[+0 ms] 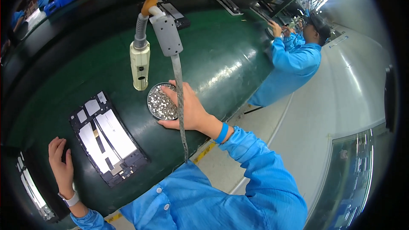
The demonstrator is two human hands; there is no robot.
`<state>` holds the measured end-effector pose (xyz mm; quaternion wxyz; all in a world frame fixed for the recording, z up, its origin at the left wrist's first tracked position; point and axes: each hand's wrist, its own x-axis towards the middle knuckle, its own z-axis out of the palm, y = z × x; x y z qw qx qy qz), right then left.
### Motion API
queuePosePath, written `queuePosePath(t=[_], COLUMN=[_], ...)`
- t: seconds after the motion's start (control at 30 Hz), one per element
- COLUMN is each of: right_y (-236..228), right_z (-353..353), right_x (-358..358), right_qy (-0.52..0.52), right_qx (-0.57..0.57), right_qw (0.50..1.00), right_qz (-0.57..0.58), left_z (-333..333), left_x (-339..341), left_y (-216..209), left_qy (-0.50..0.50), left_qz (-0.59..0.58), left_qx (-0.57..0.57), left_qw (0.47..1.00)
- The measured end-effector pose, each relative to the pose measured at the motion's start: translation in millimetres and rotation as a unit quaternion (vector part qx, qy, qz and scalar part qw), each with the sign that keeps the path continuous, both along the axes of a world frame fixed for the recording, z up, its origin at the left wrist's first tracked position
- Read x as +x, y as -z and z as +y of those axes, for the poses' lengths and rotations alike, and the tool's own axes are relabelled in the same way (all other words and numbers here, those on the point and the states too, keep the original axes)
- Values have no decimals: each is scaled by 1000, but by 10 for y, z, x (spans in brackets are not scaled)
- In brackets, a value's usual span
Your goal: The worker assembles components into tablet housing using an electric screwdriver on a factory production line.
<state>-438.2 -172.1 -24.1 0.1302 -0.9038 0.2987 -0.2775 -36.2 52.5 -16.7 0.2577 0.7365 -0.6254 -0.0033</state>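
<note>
A round dish point(150, 107) full of tiny silvery parts that look like screws point(163, 102) sits on the green work surface. My right hand point(187, 106) grips this dish, its thumb along the near rim and other fingers reaching to the far side. One finger lies over the parts inside. To the left is an opened tablet-like device point(108, 138), with white panels, dark strips and a circuit board at its near end. My left hand point(61, 162), fingers slightly apart, rests just left of that device and holds nothing.
An electric screwdriver point(139, 66) hangs over the dish, beside a grey box point(167, 34) whose cable drops past my right hand. Another opened device point(34, 187) lies far left. More devices point(226, 3) lie along the back. A co-worker point(296, 59) in blue works at the right.
</note>
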Motion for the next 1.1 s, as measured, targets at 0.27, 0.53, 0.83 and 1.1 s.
queuePosePath(t=[0.27,0.53,0.83,1.1], right_y=[54,54,-85,-148], right_z=[-48,11,72,111], right_x=[262,18,173,229], right_qy=[-27,-20,-61,-19], right_qx=[30,62,38,25], right_qw=[999,995,992,995], right_qz=[5,74,104,98], left_z=[73,-143,3,-13], left_x=[8,59,65,74], left_y=[-32,166,185,233], left_qy=[-88,-43,-83,-68], left_qz=[4,21,-4,11], left_qx=[-71,-132,-141,-159], left_qw=[994,990,987,985])
